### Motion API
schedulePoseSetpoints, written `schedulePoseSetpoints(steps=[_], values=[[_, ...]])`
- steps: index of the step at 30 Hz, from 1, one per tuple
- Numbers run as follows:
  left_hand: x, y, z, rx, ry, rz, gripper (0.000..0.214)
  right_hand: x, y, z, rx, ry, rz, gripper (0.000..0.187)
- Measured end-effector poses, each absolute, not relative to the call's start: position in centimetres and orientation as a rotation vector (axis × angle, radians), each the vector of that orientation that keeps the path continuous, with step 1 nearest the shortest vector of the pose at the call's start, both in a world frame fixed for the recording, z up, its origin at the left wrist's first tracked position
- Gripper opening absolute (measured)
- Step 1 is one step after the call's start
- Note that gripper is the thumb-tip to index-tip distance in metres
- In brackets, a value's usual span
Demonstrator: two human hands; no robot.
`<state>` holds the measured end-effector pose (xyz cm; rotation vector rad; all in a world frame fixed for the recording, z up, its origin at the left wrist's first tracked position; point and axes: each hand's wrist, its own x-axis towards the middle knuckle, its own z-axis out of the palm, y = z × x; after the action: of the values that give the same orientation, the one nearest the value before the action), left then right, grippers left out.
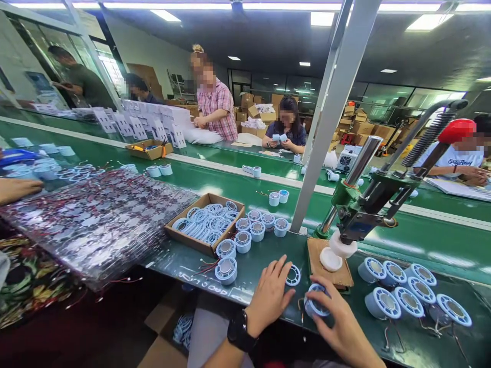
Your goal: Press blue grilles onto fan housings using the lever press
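My right hand (pixel 337 317) has thumb and fingers around a light blue cylindrical housing (pixel 315 306) at the bench's front edge; a thin wire hangs beside it. My left hand (pixel 270 289), with a black watch on its wrist, reaches flat over the bench with fingers stretched out. Its fingertips are at the left edge of a light blue slotted ring (pixel 293 276); whether they touch it I cannot tell. Just beyond stands a green lever press (pixel 360 204) with a white round pressing head (pixel 341 245) above a white round seat (pixel 330 259) on a brown board.
A cardboard tray (pixel 237 216) holds many blue rings. Several capped housings (pixel 226 270) stand beside it, and more with wires (pixel 408 301) at the right. A wrapped stack of wired parts (pixel 95 220) lies left. A slanted metal post (pixel 326 128) rises by the press. Co-workers sit across the green conveyor (pixel 215 176).
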<state>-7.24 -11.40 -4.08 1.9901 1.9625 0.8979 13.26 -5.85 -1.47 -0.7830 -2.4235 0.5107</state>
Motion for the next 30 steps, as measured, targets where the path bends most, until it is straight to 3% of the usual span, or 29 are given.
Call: schedulePoseSetpoints(steps=[6, 12, 15, 17, 22, 30], values=[[-8.0, -9.8, -3.7, 2.08, 1.837, 0.814, 0.07, 14.1, -7.7, -4.2, -0.87, -2.239, 0.646, 0.035], [-7.4, -9.0, -4.4, 1.977, 1.979, 0.877, 0.064, 12.1, -8.5, -5.5, -0.937, -2.005, 0.69, 0.007], [-7.6, -9.6, -4.1, 1.889, 2.021, 0.953, 0.052, 11.0, -8.7, -6.3, -0.964, -1.956, 0.698, 0.032], [-7.8, -10.6, -3.2, 1.856, 1.989, 0.994, 0.058, 10.4, -8.8, -6.7, -0.964, -1.948, 0.723, 0.051], [-6.8, -13.0, -0.8, 2.003, 1.626, 0.961, 0.071, 9.6, -8.7, -7.1, -0.917, -1.973, 0.827, 0.076], [-6.0, -12.5, -0.7, 1.873, 1.616, 0.89, 0.071, 9.7, -8.6, -6.6, -0.888, -2.012, 0.924, 0.092]])
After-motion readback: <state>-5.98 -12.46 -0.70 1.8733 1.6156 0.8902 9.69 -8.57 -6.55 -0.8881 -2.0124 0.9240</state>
